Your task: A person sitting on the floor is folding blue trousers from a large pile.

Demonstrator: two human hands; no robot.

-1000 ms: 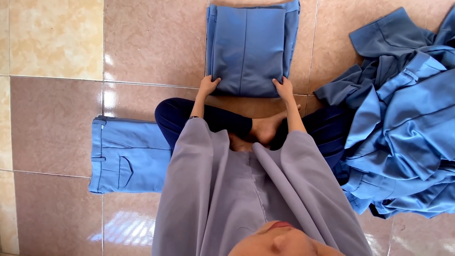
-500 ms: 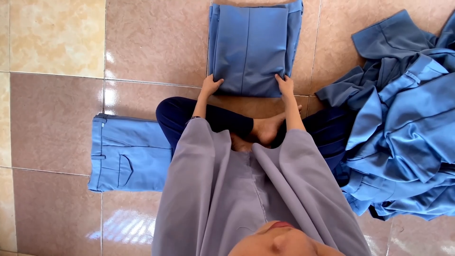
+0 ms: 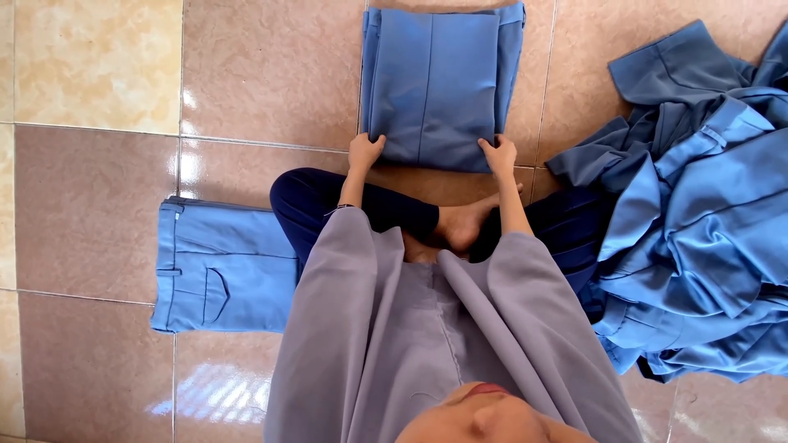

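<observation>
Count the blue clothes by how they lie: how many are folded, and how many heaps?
Folded blue trousers under both hands: 1
Folded blue trousers with a back pocket, on the floor at the person's left: 1
Heap of unfolded blue garments at the right: 1, its pieces too tangled to count
Total: 2 folded, 1 heap

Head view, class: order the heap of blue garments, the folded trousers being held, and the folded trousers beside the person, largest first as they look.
1. Heap of blue garments.
2 and 3. Held folded trousers and side folded trousers look alike; both are partly hidden, so unranked.

Bright, even daylight; glare patches on glossy floor tiles lower left and left-centre; soft shadows; sharp focus, slight edge distortion.
</observation>
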